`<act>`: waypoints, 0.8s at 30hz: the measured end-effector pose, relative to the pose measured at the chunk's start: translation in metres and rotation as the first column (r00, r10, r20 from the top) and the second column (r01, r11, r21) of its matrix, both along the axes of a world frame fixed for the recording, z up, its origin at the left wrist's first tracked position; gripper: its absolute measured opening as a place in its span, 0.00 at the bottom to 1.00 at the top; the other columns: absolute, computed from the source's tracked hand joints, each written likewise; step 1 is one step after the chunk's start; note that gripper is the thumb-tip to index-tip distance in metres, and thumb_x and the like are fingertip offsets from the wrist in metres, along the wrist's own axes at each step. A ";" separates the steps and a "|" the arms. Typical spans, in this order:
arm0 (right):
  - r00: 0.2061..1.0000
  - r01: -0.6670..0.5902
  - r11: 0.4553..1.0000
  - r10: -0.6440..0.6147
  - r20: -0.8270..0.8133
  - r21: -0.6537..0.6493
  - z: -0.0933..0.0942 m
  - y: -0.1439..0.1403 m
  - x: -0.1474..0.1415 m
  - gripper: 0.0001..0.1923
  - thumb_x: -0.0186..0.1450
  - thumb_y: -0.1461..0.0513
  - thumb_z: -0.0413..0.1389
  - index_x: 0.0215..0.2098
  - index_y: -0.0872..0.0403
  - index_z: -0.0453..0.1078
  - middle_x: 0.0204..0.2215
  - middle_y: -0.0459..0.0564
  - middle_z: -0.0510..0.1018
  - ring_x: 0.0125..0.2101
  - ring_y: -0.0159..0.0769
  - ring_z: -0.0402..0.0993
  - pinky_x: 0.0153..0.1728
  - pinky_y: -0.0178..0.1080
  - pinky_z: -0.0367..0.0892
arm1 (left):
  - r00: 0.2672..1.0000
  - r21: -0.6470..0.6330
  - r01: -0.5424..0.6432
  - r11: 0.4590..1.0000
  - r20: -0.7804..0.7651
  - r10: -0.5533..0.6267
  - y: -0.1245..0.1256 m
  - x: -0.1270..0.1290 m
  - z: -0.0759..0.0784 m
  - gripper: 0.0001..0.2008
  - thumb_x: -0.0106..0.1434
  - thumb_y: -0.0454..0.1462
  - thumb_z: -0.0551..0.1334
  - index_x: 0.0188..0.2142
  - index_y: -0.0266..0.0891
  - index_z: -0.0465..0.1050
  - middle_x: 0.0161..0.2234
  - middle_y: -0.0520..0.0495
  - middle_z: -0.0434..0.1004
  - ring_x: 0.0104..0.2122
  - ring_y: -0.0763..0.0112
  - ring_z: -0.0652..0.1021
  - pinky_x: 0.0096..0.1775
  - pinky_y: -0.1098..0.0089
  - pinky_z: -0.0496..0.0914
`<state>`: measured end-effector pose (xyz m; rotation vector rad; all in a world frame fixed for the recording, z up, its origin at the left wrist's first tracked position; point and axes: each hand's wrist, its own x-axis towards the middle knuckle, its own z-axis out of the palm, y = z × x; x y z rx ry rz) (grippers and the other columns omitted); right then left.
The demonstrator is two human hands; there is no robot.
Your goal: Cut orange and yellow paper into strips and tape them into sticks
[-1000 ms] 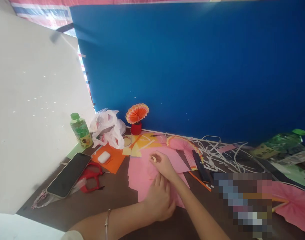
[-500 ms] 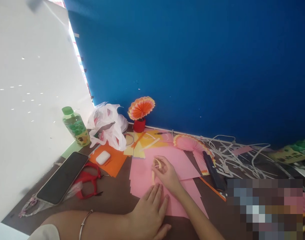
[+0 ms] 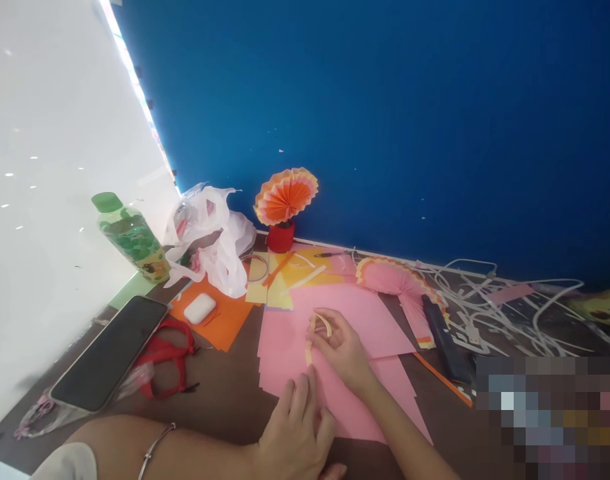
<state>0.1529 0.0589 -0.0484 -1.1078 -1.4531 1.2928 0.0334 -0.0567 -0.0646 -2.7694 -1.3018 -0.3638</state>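
Observation:
My right hand [image 3: 343, 350] pinches a pale yellow paper strip [image 3: 327, 323] between thumb and fingers; its upper part is bent into a loop. The strip's lower end runs down to the fingertips of my left hand [image 3: 297, 423], which has a bracelet [image 3: 155, 450] on its wrist. Those left fingers are stretched out and slightly bent, resting at the strip's end over the pink paper [image 3: 279, 360]. Whether they press on the strip is hard to see. Beneath both hands lie several pink sheets, loosely stacked.
A folded-paper flower [image 3: 287, 200] stands in a red pot [image 3: 281, 238] by the blue wall. Left are a bottle [image 3: 132, 240], plastic bag [image 3: 217, 247], phone [image 3: 109, 353], white case [image 3: 199, 309] and red straps [image 3: 169, 360]. Right lie a pink pleated paper piece [image 3: 392, 277] and white cables [image 3: 485, 300].
The view has shifted a little. My left fingers have bent slightly and drawn back toward me. My right hand keeps its pinch on the looped strip.

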 end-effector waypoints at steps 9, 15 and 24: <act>0.998 -0.015 1.000 0.015 -0.055 -0.007 -0.002 0.001 -0.001 0.18 0.54 0.63 0.58 0.43 0.49 0.62 0.38 0.47 0.69 0.34 0.31 0.70 0.35 0.35 0.70 | 0.999 0.019 -0.037 0.999 -0.037 0.037 -0.001 -0.003 0.009 0.25 0.57 0.55 0.48 0.34 0.33 0.63 0.50 0.24 0.64 0.49 0.43 0.66 0.48 0.52 0.49; 1.000 -0.011 1.000 0.011 -0.025 -0.007 -0.003 0.003 -0.003 0.19 0.54 0.62 0.58 0.43 0.49 0.62 0.38 0.48 0.69 0.35 0.32 0.70 0.37 0.36 0.69 | 0.999 0.001 -0.028 1.000 -0.041 0.028 -0.001 -0.004 0.016 0.24 0.58 0.53 0.48 0.35 0.32 0.62 0.52 0.25 0.62 0.50 0.44 0.65 0.48 0.53 0.48; 0.995 0.001 1.000 -0.003 0.096 0.011 -0.003 0.003 -0.007 0.19 0.55 0.63 0.56 0.45 0.51 0.61 0.39 0.49 0.69 0.33 0.31 0.71 0.37 0.37 0.71 | 1.000 -0.042 -0.024 0.999 -0.008 0.024 -0.001 -0.005 0.014 0.23 0.59 0.53 0.48 0.36 0.32 0.60 0.54 0.22 0.56 0.56 0.39 0.56 0.51 0.50 0.43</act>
